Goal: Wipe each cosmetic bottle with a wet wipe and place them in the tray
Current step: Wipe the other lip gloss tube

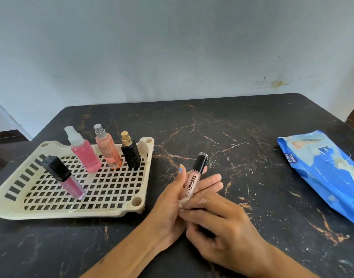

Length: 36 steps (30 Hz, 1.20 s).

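Lip gloss tube (192,182), pale pink with a black cap and the word LIPGLOSS down its side, sits at the lower centre of the frame, tilted with its cap toward the upper right. The left hand (172,205) cradles it, thumb along the tube's left side and fingers stretched out behind it. The right hand (216,223) comes in from the lower right with its fingers curled, pinching at the tube's lower end, where a small bit of pale wet wipe (182,203) shows between the two hands; how much of the wipe is folded inside the grip cannot be made out.

At the left of the frame a cream slotted tray (116,207) rests on the black marbled table (232,133). Four items stand or lean in it: a dark pink gloss with a square black cap (63,178) leaning at the tray's left middle, a pink spray bottle with a clear cap (82,153), a peach spray bottle with a silver top (107,149) just beside it, and a black bottle with a gold sprayer (130,152) near the tray's upper right corner. These three stand in a row along the tray's far side.

A blue wet wipe pack (322,171) lies flat at the right edge of the frame, well apart from the hands.
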Motion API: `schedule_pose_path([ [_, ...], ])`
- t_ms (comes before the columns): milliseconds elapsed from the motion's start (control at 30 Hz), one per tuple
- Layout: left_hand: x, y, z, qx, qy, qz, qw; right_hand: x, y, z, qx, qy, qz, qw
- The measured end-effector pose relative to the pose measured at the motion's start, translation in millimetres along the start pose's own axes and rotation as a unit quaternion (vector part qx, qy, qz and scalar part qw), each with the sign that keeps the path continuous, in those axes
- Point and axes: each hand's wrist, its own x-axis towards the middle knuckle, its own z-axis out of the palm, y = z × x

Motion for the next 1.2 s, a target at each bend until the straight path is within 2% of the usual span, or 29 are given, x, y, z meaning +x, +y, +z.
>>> schedule_pose_path([
  [133,1,-2,1,-0.048,-0.012,0.016,0.999,10,15,-8,-0.044,0.084,0.102,0.99],
  [233,-1,-2,5,-0.028,0.003,0.017,0.999,11,20,-10,-0.07,0.095,0.134,0.984],
  [500,-9,5,12,-0.045,0.002,0.016,0.999,0,-4,2,-0.054,0.021,-0.012,0.998],
  [633,-15,7,16,-0.045,-0.004,0.06,0.997,0,-8,-2,-0.041,0.005,-0.078,0.996],
  [733,-21,14,15,0.02,0.027,0.141,0.989,-2,-11,-3,-0.029,-0.037,-0.117,0.992],
  [867,-42,39,9,0.176,0.082,0.264,0.945,-3,-9,-3,-0.015,-0.07,-0.124,0.99],
  [1000,-65,65,-14,0.31,0.206,0.366,0.853,0,-6,-7,-0.002,-0.049,-0.1,0.994],
  [1067,-72,72,-29,0.337,0.266,0.375,0.821,1,-7,-6,-0.004,-0.045,-0.09,0.995],
  [1200,-74,71,-56,0.405,0.335,0.346,0.777,2,-11,-5,-0.009,-0.035,-0.061,0.997],
])
